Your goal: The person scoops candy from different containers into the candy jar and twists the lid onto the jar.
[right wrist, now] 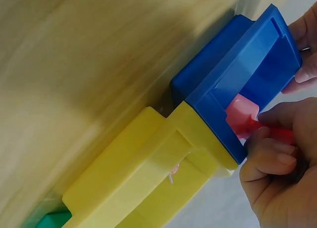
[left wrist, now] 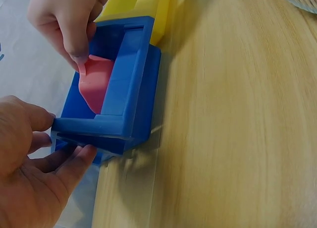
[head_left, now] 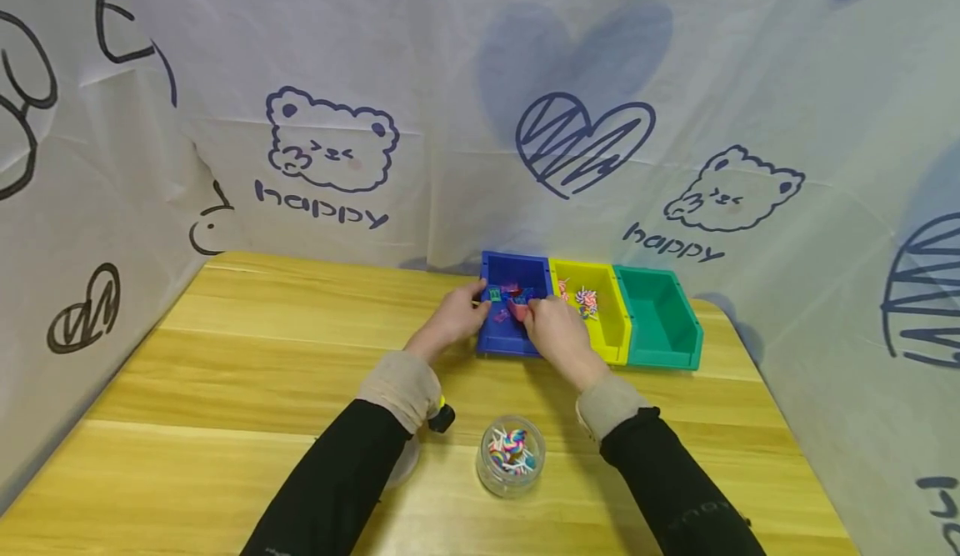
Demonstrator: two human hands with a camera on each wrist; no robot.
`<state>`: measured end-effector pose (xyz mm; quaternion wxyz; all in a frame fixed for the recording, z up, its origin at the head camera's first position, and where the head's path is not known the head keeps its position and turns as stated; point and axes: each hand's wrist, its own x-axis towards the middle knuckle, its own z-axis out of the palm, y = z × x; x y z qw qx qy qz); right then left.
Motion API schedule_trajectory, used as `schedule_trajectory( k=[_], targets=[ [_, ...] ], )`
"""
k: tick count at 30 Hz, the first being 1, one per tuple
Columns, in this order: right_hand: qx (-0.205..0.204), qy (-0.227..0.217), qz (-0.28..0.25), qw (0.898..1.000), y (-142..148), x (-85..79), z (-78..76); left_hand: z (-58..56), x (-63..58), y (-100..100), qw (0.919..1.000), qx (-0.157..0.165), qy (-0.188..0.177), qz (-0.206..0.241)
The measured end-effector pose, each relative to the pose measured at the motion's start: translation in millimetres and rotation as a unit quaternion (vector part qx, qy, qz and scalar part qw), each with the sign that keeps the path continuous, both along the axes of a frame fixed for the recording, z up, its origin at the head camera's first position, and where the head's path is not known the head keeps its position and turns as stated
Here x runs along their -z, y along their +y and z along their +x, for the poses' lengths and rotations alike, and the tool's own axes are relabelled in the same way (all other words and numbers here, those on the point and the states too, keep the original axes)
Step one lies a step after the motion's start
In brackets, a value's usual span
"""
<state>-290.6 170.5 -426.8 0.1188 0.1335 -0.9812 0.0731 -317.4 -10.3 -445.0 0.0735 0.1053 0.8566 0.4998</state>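
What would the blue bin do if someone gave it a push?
The blue bin would probably slide rather than tip, sitting low and broad on the table. Pushed toward the yellow bin beside it, it might shove that too. Its straight, crisp walls suggest stiffness.

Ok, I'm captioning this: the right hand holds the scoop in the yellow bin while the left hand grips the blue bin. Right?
No: the left wrist view shows the right hand holding the scoop in the blue bin, not the yellow bin. The left hand grips the blue bin.
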Motion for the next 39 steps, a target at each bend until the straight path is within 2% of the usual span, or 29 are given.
schedule_trajectory(
  k=[5,12,24,34,39],
  targets=[
    [0.006,0.011,0.017,1.0,-2.0,0.9,-3.2,1.1,-1.2,1.2,0.9999,0.0,-0.001,-0.014],
    [0.024,0.003,0.018,1.0,-4.8,1.2,-9.5,1.0,-1.0,1.2,0.9998,-0.004,-0.01,-0.014],
    [0.013,0.041,0.032,0.999,-4.2,7.8,-9.0,1.8,-0.6,-0.7,0.9997,-0.007,-0.008,-0.021],
    [0.047,0.016,0.036,0.998,-7.7,5.6,-12.8,2.7,-2.1,-0.2,0.9998,-0.005,-0.008,-0.018],
    [0.073,-0.007,0.067,0.995,-9.7,2.3,-17.5,1.6,-2.6,0.1,0.9998,-0.002,-0.006,-0.019]
  ],
)
